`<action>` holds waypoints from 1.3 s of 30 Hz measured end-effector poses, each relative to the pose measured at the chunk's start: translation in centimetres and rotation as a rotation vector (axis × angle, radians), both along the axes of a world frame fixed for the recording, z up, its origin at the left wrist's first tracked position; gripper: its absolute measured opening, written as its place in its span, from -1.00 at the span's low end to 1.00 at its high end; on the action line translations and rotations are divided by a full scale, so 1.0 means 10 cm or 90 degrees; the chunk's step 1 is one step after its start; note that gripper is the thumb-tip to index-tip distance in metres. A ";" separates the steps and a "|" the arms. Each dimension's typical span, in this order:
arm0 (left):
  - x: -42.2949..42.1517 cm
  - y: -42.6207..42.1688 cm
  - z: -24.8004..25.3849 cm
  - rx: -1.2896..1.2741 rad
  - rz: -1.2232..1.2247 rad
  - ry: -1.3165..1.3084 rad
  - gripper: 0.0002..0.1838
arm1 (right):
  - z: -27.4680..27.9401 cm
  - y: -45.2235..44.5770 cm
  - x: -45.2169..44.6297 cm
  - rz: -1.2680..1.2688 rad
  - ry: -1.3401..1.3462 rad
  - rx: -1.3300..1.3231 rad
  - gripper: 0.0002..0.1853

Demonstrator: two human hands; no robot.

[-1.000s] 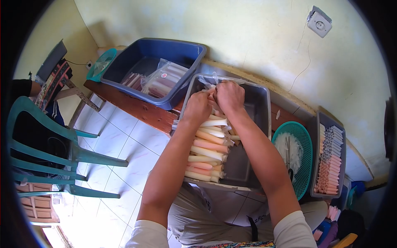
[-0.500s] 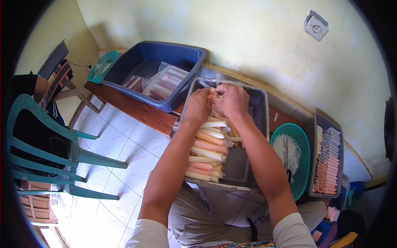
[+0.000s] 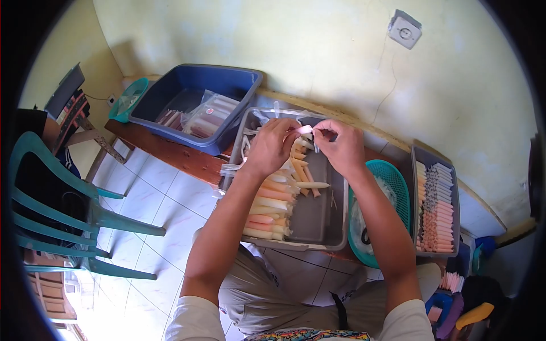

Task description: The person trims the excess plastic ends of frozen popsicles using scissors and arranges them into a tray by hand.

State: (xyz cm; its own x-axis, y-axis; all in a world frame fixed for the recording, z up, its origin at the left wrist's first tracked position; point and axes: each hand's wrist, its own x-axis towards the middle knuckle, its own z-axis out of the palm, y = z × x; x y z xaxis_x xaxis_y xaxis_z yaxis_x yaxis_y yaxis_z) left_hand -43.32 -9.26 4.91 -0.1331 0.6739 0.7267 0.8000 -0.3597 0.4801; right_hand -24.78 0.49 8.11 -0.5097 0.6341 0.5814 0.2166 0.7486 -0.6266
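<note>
My left hand (image 3: 272,146) is closed around a pale pink filled plastic tube (image 3: 305,129), which looks like an ice pop; one end sticks out to the right. My right hand (image 3: 342,149) pinches the tip of that end, thumb and forefinger together. Both hands are above the far part of a grey tray (image 3: 318,221). Below and beside my left forearm, cream, orange and pink tubes (image 3: 267,210) lie stacked along the tray's left side. A few orange tubes (image 3: 300,165) lie loosely in the middle.
A blue tub (image 3: 227,74) with bagged tubes stands at the back left. To the right are a green basket (image 3: 401,187) holding clear plastic and a grey crate (image 3: 455,210) of tied tubes in rows. A green chair (image 3: 51,204) and part of another person are at left.
My hands have moved slightly apart, showing the pink tube's end between them. My right hand has shifted right, and the whole view has shifted too.
</note>
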 end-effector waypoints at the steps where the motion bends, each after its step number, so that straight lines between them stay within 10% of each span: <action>1: 0.09 -0.03 0.03 0.001 -0.008 0.001 -0.85 | 0.03 -0.03 0.12 -0.008 0.001 0.001 -0.88; 26: 1.76 0.06 -0.12 -0.145 -0.232 0.127 -0.69 | -0.21 -0.08 2.54 0.001 -0.095 -0.198 -0.79; 39: 2.09 0.22 -0.14 -0.096 -0.249 0.088 -0.61 | -0.41 -0.05 2.89 -0.047 0.180 -0.502 -0.61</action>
State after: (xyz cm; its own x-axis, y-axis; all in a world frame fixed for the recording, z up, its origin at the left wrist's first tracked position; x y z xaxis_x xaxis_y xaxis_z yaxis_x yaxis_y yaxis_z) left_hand -22.38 -7.03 3.49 0.2452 0.7543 0.6090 0.6780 -0.5824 0.4485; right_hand 4.14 0.02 4.02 -0.3523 0.9344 0.0537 0.0039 0.0589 -0.9983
